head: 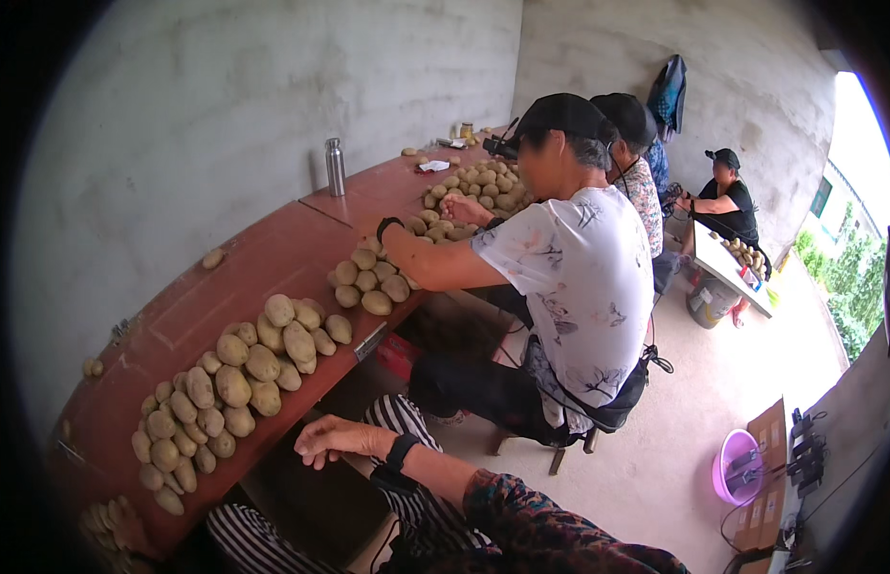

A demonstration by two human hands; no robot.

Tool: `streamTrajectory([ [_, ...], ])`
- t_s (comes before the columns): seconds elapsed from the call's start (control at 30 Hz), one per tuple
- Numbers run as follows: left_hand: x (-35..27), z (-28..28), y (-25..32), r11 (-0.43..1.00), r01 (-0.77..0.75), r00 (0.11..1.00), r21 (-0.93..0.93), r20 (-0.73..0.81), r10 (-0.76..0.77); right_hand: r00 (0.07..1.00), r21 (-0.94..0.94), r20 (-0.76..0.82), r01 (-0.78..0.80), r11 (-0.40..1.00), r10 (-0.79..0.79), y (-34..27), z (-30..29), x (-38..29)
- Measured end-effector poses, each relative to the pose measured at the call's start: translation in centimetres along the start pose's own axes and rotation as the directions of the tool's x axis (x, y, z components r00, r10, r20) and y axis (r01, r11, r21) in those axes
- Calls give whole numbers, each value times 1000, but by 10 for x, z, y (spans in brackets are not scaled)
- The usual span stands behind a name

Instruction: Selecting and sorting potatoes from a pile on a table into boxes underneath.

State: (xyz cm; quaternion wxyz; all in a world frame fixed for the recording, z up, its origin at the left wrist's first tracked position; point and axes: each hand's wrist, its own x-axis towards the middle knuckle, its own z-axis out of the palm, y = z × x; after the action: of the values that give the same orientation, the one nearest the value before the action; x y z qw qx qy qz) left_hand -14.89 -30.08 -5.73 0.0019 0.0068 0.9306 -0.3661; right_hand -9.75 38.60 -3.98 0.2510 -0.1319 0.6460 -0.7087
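Observation:
My right hand (333, 439), with a black band at the wrist, hangs just off the near edge of the red table (272, 237), above my striped trousers. Its fingers are loosely bent and nothing shows in them. At the dim lower left rim, my left hand (133, 527) is beside a few potatoes (100, 518); whether it grips one cannot be made out. Between the hands, a long heap of potatoes (233, 387) lies along the table edge. A second heap (376, 276) lies farther along, by a co-worker's arm.
Right beside me a co-worker (581, 287) in a white shirt sits at the table with more potatoes. Other people sit beyond. A steel bottle (335, 167) stands near the wall, a metal fitting (371, 341) is on the table edge, and a purple basin (737, 466) is on the floor.

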Motion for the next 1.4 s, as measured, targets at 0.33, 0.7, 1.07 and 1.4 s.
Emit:
streamTrajectory([
  [0.33,4,12,-3,974,83,997,-209,8,-83,999,-6,-5,41,999,-41,2,-5,-6],
  [0.7,8,0,-3,949,183,965,-258,229,-124,999,-11,19,27,1000,-27,-4,-2,-10],
  [1.07,15,25,-6,974,97,983,-204,171,-63,999,-88,38,5,996,-2,-2,2,-2],
  [1.4,14,7,-1,951,210,977,-226,64,-201,999,-91,44,5,996,-1,-4,4,-4],
])
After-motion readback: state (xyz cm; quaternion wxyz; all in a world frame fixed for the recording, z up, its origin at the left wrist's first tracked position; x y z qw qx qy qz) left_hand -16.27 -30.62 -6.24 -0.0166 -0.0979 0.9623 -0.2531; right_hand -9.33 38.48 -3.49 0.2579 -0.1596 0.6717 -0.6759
